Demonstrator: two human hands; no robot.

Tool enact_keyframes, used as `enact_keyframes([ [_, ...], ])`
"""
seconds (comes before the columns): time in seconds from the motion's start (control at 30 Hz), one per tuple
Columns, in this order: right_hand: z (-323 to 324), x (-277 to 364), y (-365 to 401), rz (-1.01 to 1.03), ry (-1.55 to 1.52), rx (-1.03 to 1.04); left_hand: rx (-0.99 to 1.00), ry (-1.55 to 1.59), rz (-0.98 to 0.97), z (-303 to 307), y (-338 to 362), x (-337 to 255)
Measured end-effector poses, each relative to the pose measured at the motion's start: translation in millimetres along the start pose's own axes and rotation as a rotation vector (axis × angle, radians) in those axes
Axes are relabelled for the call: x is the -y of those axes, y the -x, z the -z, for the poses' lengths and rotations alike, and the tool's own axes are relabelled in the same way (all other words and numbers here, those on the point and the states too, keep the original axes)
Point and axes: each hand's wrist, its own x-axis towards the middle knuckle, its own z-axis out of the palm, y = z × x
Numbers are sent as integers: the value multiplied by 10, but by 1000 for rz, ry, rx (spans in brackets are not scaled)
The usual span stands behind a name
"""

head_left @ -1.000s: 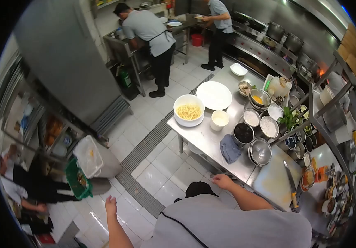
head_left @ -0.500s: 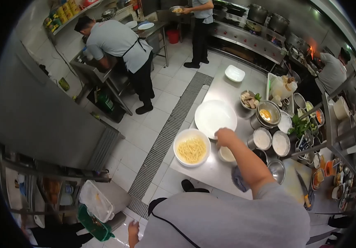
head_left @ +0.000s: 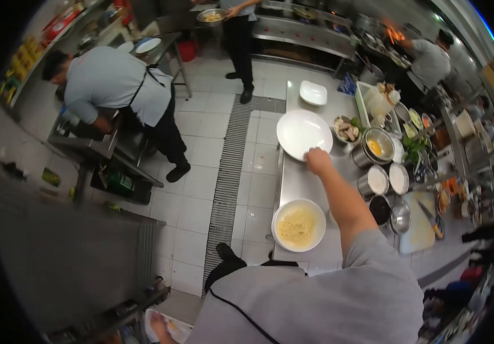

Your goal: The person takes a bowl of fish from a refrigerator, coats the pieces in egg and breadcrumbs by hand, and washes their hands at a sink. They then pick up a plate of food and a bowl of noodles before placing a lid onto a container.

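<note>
My right hand (head_left: 317,161) reaches forward over the steel table, fingers pinched at the near rim of a large white plate (head_left: 303,133). A white bowl (head_left: 321,239) of pale yellow noodles (head_left: 297,226) stands closer to me, at the table's near corner. Down at the bottom left, my left hand (head_left: 158,325) is over a white container (head_left: 179,331); its fingers are too blurred to read. A small square white dish (head_left: 313,92) lies beyond the plate.
Right of the plate stand a bowl of mushroom-like pieces (head_left: 347,131), a metal bowl with egg yolk (head_left: 375,147) and tubs of white powder (head_left: 378,179). A knife (head_left: 430,219) rests on a cutting board (head_left: 414,241). Co-workers stand at a sink and near the stove; flames (head_left: 395,34) rise there.
The plate has moved away from the noodle bowl toward the small dish, my right hand at its rim. My left hand is now over the white container. The view has turned.
</note>
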Motion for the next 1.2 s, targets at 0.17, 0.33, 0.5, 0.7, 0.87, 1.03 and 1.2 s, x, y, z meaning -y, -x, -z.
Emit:
enact_keyframes([
  [0.17, 233, 441, 607, -267, -462, -497, -545, 6, -256, 1478, -2016, -2062],
  [0.33, 108, 1588, 2641, -795, -847, -854, -1107, -82, -779, 2697, -2823, -3819],
  [0.5, -182, 2308, 3054, -1392, -1997, -292, -1075, -176, -643, 3279, -3395, -4391],
  [0.7, -583, 1991, 2375, -1287, -2141, -481, -1084, 192, -506, 3310, -3407, -4530],
  [0.87, -872, 1553, 1779, -1170, -2150, -511, -864, 26, -472, 3843, -3495, -4261],
  [1.03, -549, 1663, 1764, -1117, -2149, -340, -856, 120, -571, 3361, -2886, -4551],
  [1.2, -191, 2309, 1744, -521, -2014, 460, -868, 256, -670, 2107, -1021, -5095],
])
